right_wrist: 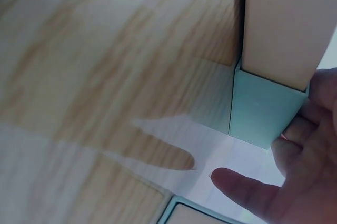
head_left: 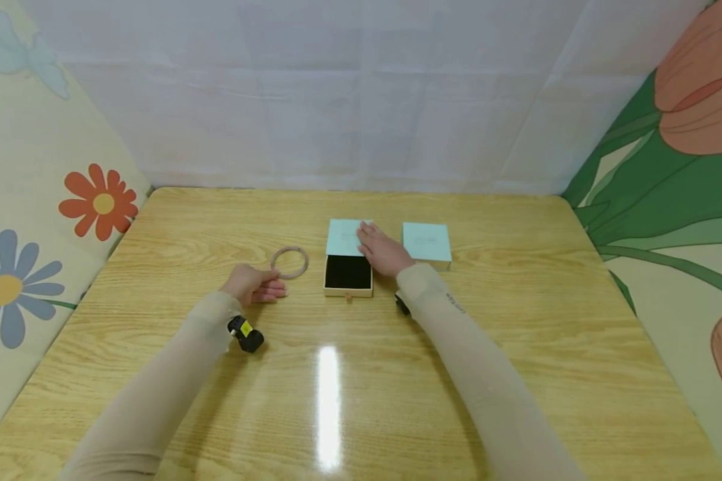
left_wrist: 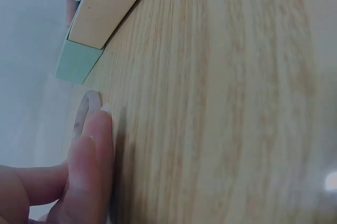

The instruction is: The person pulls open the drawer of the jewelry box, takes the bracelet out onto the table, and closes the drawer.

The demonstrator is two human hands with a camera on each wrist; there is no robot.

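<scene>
- Stood about midway, by judgement: had the drawer (head_left: 339, 292) out on the near side of its blue cover (head_left: 343, 234), with only dark lining (head_left: 349, 272) showing inside.
- Had the bangle (head_left: 306, 261) outside, left of the drawer, low over or on the table (head_left: 529, 287); could not tell which.
- Probably left undone: setting the bangle into the drawer, then sliding that in.
- Showed a second box (head_left: 426, 242) closed at the right, untouched.
- Held the left hand (head_left: 251, 284) low, thumb and fingers together at the bangle's near left edge, seemingly pinching it; could not see the contact fully.
- Rested the right hand (head_left: 385, 252) on the cover's right side, fingers extended over the top, one spread apart toward the second box.
</scene>
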